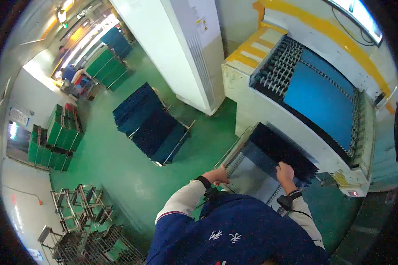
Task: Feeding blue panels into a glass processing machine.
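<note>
In front of me stands a slotted rack (241, 160) filled at its far side with a row of dark blue panels (281, 148). Its near part shows a grey, smooth surface (252, 172) between two toothed sides. At the rack's left side, my left hand (220, 175) is closed with its fingers curled at the edge. My right hand (285, 171) is closed too, beside the near right end of the panels. What either hand grips, if anything, is too small to make out.
A conveyor machine (296, 117) carrying a blue panel (320, 95) stands at the right. Ahead are a white cabinet (177, 48) and another panel rack (152, 126). Empty racks (82, 207) and green-panel stacks (64, 134) line the left; a person (70, 73) works far off.
</note>
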### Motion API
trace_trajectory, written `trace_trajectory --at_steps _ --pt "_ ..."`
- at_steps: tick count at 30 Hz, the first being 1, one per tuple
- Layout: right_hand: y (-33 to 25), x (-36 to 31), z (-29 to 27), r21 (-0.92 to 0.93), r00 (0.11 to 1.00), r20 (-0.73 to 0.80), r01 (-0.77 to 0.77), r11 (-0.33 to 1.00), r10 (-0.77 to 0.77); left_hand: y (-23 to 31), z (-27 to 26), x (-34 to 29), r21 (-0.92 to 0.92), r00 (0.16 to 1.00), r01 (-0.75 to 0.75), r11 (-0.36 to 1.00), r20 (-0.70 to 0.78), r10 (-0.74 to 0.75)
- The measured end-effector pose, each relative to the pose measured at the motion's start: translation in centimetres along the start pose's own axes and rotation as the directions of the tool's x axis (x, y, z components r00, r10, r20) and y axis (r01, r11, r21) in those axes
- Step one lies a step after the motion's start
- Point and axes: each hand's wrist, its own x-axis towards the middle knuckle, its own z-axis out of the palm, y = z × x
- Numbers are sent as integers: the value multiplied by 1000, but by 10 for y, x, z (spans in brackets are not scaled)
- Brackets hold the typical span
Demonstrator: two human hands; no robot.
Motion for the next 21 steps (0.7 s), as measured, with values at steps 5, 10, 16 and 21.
trace_trajectory --at_steps 5,10,16,21 --pt "-10 -9 -44 9 999 -31 -9 1000 10 -22 -11 29 -55 995 -84 995 54 87" --pt "-35 -20 -136 4 985 -172 10 1000 -9 -23 -19 39 2 981 -163 987 108 162" --pt "-3 -51 -200 238 932 -212 -242 941 293 -2 -32 52 353 983 -170 920 -1 182" --pt "38 -83 -175 951 783 14 -202 233 621 -14 -36 72 235 938 -283 930 -134 320"
